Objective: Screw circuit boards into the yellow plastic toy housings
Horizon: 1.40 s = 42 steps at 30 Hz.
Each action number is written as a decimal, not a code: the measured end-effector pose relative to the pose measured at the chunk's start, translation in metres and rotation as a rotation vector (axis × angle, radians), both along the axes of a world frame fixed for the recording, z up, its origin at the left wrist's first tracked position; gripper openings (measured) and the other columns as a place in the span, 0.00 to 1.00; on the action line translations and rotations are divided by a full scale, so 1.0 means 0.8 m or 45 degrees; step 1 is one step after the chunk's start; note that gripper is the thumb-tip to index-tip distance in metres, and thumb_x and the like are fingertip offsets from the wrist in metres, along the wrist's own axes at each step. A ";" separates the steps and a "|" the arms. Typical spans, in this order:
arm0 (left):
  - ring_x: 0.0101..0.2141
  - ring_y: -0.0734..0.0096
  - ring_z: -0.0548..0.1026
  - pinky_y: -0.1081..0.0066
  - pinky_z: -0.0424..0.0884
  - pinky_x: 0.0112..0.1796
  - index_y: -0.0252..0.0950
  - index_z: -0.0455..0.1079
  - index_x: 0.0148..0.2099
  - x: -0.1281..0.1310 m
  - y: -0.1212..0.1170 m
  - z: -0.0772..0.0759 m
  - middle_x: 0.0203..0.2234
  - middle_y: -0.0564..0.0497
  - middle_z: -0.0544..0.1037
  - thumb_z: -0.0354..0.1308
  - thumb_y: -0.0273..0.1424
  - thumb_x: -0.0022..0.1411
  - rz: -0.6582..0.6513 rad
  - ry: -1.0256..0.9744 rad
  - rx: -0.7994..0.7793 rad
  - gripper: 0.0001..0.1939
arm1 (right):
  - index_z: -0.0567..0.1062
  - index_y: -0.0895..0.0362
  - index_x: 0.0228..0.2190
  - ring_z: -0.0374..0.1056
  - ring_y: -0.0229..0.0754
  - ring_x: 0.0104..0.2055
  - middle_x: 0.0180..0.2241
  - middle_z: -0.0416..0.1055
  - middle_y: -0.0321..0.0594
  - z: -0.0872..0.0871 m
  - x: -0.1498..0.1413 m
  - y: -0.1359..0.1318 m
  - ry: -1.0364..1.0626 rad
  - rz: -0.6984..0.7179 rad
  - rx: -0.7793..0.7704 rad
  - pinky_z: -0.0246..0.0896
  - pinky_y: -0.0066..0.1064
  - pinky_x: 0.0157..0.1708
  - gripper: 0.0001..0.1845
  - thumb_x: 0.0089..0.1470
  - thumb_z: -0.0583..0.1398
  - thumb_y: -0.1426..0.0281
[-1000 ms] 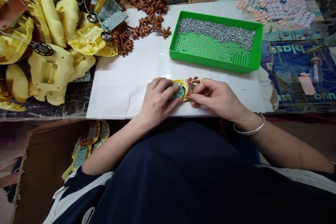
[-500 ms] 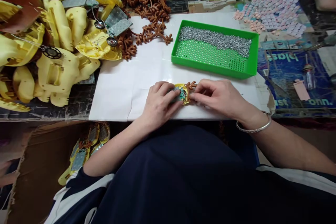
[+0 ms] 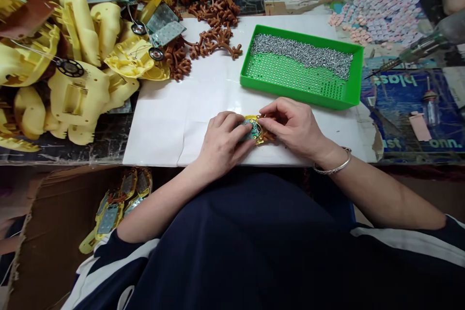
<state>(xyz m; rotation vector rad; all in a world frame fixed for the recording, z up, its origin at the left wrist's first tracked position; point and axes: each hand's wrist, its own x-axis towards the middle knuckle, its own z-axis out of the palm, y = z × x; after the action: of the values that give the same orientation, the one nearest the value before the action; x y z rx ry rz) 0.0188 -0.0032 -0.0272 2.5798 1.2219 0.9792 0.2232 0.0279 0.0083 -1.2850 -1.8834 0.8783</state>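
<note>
On the white sheet (image 3: 160,121) near the table's front edge lies a small yellow plastic toy shell (image 3: 260,141) with a green circuit board (image 3: 255,129) in it. My left hand (image 3: 224,143) is closed around the shell's left side, its fingers over the board. At the shell's right side, the thumb and forefinger of my right hand (image 3: 296,126) are pinched together at the upper edge. A brown antler piece (image 3: 269,135) shows beneath that hand, partly hidden by it; what sits between the fingertips is too small to make out.
A green tray (image 3: 298,98) of silver screws (image 3: 301,51) stands behind my hands. Yellow shells (image 3: 82,94) pile up at left, brown antlers (image 3: 212,5) at the back. An electric screwdriver (image 3: 417,51) juts in from the right, near small pale parts (image 3: 395,9). A cardboard box (image 3: 54,232) sits below.
My right hand has shifted left and up over the shell's right edge, covering more of the antler piece. The screwdriver now reaches farther into view at right. My left hand stays put.
</note>
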 end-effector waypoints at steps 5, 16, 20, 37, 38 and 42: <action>0.47 0.58 0.72 0.60 0.68 0.45 0.39 0.73 0.48 0.000 -0.001 0.000 0.44 0.44 0.78 0.55 0.40 0.72 0.035 0.039 0.008 0.12 | 0.79 0.57 0.31 0.68 0.39 0.31 0.30 0.75 0.38 -0.004 0.004 -0.001 0.120 -0.051 -0.159 0.64 0.34 0.33 0.06 0.51 0.65 0.66; 0.47 0.59 0.71 0.61 0.67 0.45 0.37 0.73 0.48 -0.001 0.001 0.001 0.44 0.44 0.78 0.54 0.39 0.72 -0.009 -0.006 0.030 0.13 | 0.79 0.57 0.29 0.69 0.40 0.31 0.30 0.77 0.39 -0.003 0.001 0.004 0.127 -0.009 -0.194 0.64 0.34 0.34 0.06 0.52 0.64 0.66; 0.47 0.58 0.71 0.61 0.67 0.45 0.37 0.73 0.48 0.001 0.000 0.002 0.44 0.44 0.78 0.53 0.39 0.73 0.002 0.006 0.023 0.13 | 0.78 0.56 0.28 0.68 0.40 0.30 0.29 0.77 0.39 0.000 0.001 0.010 0.002 0.042 -0.221 0.62 0.33 0.32 0.05 0.54 0.63 0.68; 0.55 0.49 0.70 0.52 0.68 0.54 0.35 0.70 0.53 -0.002 -0.002 0.005 0.59 0.34 0.70 0.58 0.46 0.68 -0.003 0.125 -0.106 0.21 | 0.71 0.55 0.38 0.65 0.36 0.28 0.41 0.69 0.41 -0.003 0.017 -0.009 -0.268 0.060 0.025 0.65 0.34 0.31 0.12 0.53 0.64 0.63; 0.54 0.49 0.71 0.52 0.68 0.53 0.35 0.70 0.53 0.001 -0.001 0.005 0.58 0.35 0.72 0.60 0.46 0.67 -0.005 0.149 -0.125 0.21 | 0.71 0.55 0.37 0.64 0.36 0.28 0.40 0.69 0.40 -0.003 0.018 -0.009 -0.286 0.081 0.019 0.65 0.34 0.31 0.12 0.52 0.64 0.64; 0.51 0.52 0.73 0.54 0.70 0.51 0.35 0.71 0.51 0.005 -0.002 0.009 0.54 0.38 0.74 0.62 0.44 0.65 0.010 0.196 -0.212 0.20 | 0.71 0.54 0.34 0.62 0.36 0.27 0.36 0.69 0.39 0.002 0.015 -0.009 -0.263 0.068 -0.032 0.65 0.36 0.31 0.15 0.50 0.65 0.58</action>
<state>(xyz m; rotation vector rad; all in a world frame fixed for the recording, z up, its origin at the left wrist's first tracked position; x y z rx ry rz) 0.0225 -0.0046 -0.0202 2.5596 1.2903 0.6586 0.2355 0.0211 0.0099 -1.3908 -2.0808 0.8253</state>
